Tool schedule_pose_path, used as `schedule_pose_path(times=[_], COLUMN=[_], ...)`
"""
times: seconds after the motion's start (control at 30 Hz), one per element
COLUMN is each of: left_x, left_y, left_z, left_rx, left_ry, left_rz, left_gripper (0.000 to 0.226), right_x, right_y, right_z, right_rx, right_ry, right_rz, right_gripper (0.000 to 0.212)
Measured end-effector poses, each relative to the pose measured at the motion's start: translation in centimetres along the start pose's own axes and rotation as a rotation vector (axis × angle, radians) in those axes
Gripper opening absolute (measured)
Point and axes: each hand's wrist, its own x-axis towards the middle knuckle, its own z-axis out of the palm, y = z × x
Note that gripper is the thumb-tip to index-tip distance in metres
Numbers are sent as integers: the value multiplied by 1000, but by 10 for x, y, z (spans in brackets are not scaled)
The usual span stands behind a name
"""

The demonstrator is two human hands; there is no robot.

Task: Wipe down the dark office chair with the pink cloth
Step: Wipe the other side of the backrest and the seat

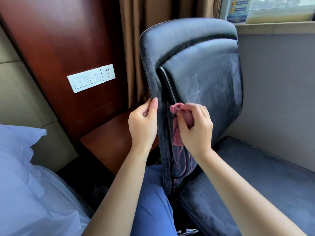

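Observation:
The dark office chair (pixel 201 65) stands in front of me, its worn leather backrest streaked with pale marks. My left hand (pixel 143 123) grips the backrest's left edge, thumb on the front. My right hand (pixel 196 128) is closed on the pink cloth (pixel 177 109), pressing it into the seam between the side bolster and the centre panel. Part of the cloth hangs down along the seam below my fingers. The seat cushion (pixel 247 176) lies at the lower right.
A dark wooden panel with white switches and a socket (pixel 91 78) is on the left, above a wooden side table (pixel 109 140). A bed with white linen (pixel 25 176) fills the lower left. Brown curtains (pixel 134 31) hang behind the chair, next to a window ledge (pixel 276 26).

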Motion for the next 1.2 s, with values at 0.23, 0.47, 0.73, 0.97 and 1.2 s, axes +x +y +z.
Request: schedule_pose_path(times=[0.23, 0.47, 0.73, 0.97, 1.2], left_x=[13, 17, 7, 0, -5], left_y=[1, -3, -5, -10, -13], left_z=[9, 12, 7, 8, 8], left_rx=[32, 41, 52, 59, 48], left_ry=[-18, -37, -25, -50, -71], left_rz=[-51, -58, -65, -50, -67], left_gripper=[47, 43, 37, 41, 52], right_x=[22, -2, 6, 1, 3], right_y=[4, 11, 9, 11, 3], right_z=[14, 13, 12, 6, 12], right_rx=[24, -27, -91, -95, -119], right_ry=[-6, 43, 37, 2, 3], right_rz=[152, 232, 209, 227, 45], right_gripper=[7, 8, 6, 9, 13])
